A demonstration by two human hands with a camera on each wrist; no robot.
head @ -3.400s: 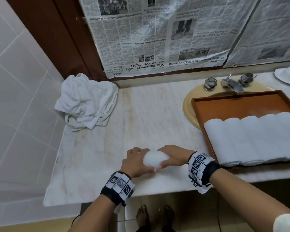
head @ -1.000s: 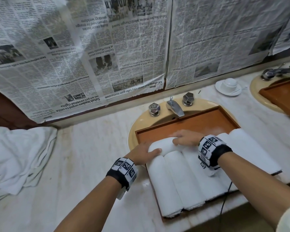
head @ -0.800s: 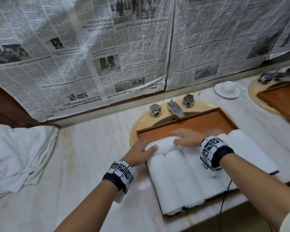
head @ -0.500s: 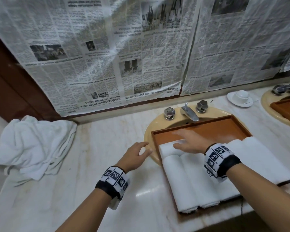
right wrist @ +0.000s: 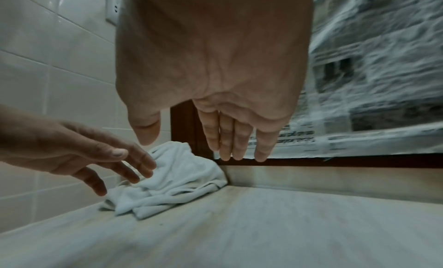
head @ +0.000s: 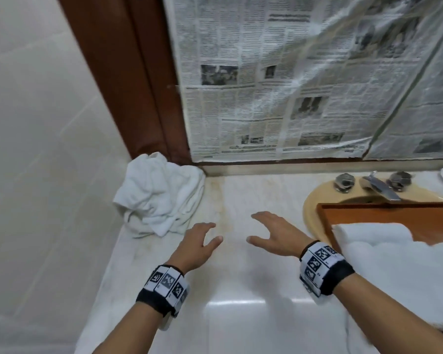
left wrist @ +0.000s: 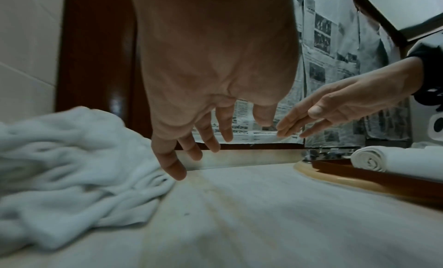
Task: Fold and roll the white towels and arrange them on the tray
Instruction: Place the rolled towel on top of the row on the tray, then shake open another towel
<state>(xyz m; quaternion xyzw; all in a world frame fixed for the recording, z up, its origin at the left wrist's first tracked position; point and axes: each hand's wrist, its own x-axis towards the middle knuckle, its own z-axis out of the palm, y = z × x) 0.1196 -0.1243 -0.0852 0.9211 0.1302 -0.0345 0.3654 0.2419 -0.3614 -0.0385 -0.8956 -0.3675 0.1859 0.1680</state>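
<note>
White rolls point(head: 394, 254) fill the tray point(head: 384, 210); loose pile point(head: 159, 198) remains; left hand point(head: 198, 242) and right hand point(head: 275, 235) reach, fingers spread, empty.

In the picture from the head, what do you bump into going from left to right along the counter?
Crumpled towels → left hand → right hand → wooden tray with rolled towels.

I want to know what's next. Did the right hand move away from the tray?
Yes. The right hand left the tray, going left over the counter toward the crumpled towels.
</note>
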